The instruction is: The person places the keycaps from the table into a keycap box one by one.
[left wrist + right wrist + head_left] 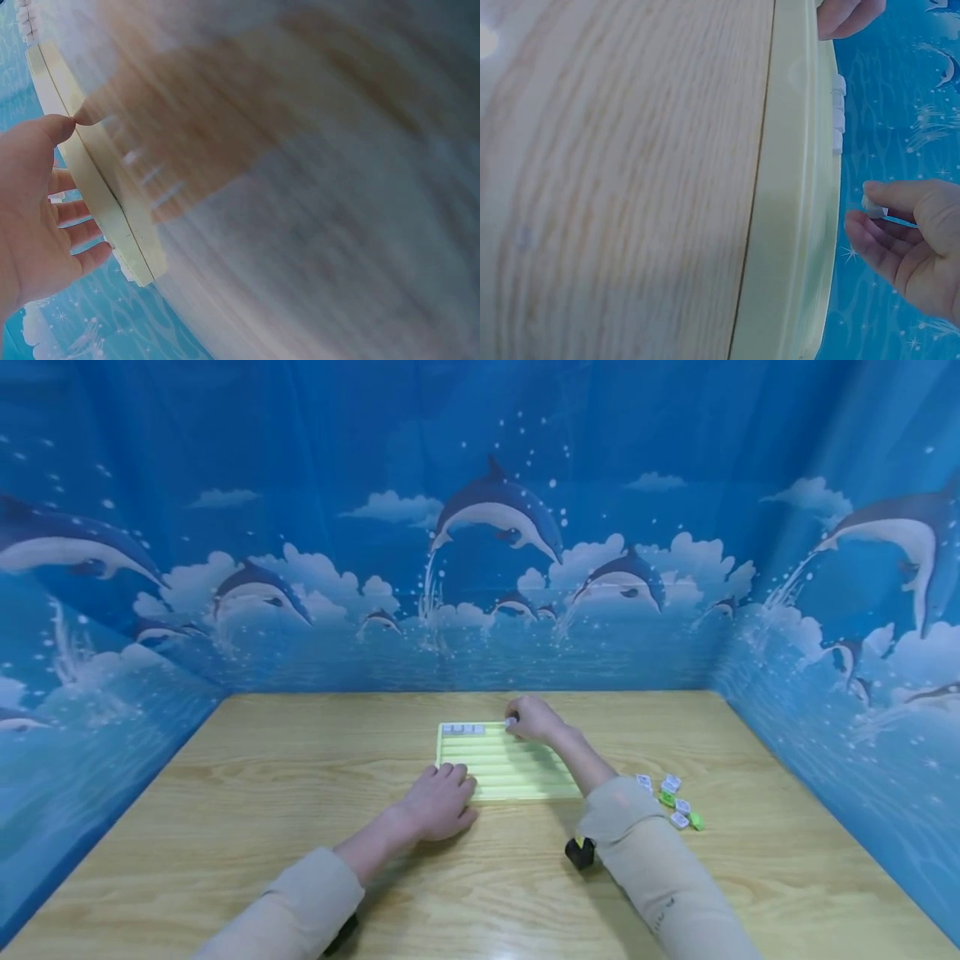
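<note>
1. Between my right thumb and fingertips sits one small white tile, pinched by its sides. I take it that such a light grip suits so small a piece, leaving part of it uncovered. My right hand is over the far edge of the tray; I cannot tell whether the tile touches it.

2. Just left of those fingertips, a short row of white tiles lies along the tray's far edge, starting at its far left corner. The ridges there probably help line them up.

3. Under my left fingers is the near left corner of the pale green tray. My left hand holds that corner, thumb against the near wall, other fingers slightly apart and reaching over the rim, I judge to stop it sliding.

4. Nearer me than the right fingers, and off to their right, loose white tiles and green tiles lie scattered on the table beside my sleeve. That spot seems handy for my right hand; their marks are too small to read.
</note>
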`<state>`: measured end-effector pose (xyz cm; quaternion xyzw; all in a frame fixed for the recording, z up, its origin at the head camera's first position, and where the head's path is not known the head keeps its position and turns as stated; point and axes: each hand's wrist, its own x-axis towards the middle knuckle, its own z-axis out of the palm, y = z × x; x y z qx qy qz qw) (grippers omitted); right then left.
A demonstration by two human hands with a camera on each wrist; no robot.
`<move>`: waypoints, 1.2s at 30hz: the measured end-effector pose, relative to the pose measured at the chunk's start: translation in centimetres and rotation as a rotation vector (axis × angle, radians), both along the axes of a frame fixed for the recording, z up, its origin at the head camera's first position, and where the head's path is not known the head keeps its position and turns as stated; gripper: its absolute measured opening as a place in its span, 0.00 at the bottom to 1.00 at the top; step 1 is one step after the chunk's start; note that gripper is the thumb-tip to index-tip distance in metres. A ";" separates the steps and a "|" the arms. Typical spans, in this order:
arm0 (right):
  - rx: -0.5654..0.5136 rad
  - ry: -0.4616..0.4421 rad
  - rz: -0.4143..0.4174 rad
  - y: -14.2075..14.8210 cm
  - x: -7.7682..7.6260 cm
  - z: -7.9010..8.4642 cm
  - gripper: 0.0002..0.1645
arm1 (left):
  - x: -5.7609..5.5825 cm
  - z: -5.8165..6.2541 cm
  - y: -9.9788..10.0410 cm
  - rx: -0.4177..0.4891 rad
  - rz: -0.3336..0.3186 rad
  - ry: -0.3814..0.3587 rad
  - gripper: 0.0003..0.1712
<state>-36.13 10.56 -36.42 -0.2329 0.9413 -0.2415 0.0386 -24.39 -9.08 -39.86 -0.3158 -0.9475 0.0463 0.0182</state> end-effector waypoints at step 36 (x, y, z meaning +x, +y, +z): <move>0.245 0.135 0.051 -3.0 -1.9 -1.4 0.04 | 0.1 0.0 0.0 0.000 -0.010 0.032 0.25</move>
